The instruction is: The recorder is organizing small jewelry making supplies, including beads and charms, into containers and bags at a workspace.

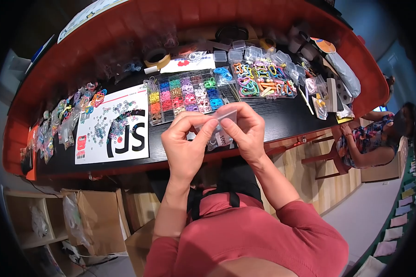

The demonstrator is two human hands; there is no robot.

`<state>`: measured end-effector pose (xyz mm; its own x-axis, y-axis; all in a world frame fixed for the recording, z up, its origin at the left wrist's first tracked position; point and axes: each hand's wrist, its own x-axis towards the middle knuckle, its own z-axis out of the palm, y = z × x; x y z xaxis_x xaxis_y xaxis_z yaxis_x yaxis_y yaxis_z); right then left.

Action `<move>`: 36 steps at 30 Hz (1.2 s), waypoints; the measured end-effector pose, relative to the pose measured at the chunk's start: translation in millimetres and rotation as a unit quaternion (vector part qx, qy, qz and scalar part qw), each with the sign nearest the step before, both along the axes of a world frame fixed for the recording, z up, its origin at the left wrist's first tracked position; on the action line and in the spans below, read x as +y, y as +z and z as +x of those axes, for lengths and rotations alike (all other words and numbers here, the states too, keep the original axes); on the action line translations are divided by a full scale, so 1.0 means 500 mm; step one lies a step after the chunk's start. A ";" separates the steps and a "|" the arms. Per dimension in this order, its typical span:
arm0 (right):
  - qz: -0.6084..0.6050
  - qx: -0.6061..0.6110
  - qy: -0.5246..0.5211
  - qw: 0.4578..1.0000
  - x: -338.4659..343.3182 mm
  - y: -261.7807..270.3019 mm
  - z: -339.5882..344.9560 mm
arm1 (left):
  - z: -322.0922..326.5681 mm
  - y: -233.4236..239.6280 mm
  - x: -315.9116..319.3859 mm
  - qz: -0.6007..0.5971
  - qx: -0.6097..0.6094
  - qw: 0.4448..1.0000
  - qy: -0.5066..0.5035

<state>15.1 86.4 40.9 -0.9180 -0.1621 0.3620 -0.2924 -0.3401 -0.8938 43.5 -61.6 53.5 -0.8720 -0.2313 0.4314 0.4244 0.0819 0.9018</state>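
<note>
Both hands pinch the top edge of a small clear plastic bag (219, 135) above the front of the black desk (284, 119). My left hand (187, 145) grips its left side between thumb and forefinger. On the right side, my right hand (247, 135) does the same. A paper label with a printed number shows through the bag, along with small pale contents too unclear to name. Left of the hands, many tiny coloured rings (119, 126) lie scattered over a white printed sheet (90, 121). Behind the hands is a compartment box of coloured plastic clips (185, 95).
A second compartment box (263, 81) holds coloured loops. Small clear lidded boxes (253, 52) and tape rolls (157, 58) line the back. Bagged items (67, 121) crowd the left end. A seated person (365, 142) is at the right. Cardboard boxes (97, 221) stand below left.
</note>
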 end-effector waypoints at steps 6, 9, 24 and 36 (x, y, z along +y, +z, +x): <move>0.040 0.088 -0.018 0.995 0.011 -0.008 -0.018 | -0.001 0.000 0.005 -0.041 0.036 0.998 0.017; 0.042 0.099 -0.037 0.994 0.005 -0.009 -0.021 | -0.001 -0.004 -0.001 -0.052 0.035 0.998 0.011; 0.322 -0.012 -0.100 0.941 -0.059 0.048 -0.427 | -0.005 -0.084 -0.120 0.054 0.051 0.991 0.111; 0.452 -0.038 -0.216 0.864 -0.136 -0.008 -0.678 | -0.015 -0.144 -0.124 0.073 0.059 0.995 0.029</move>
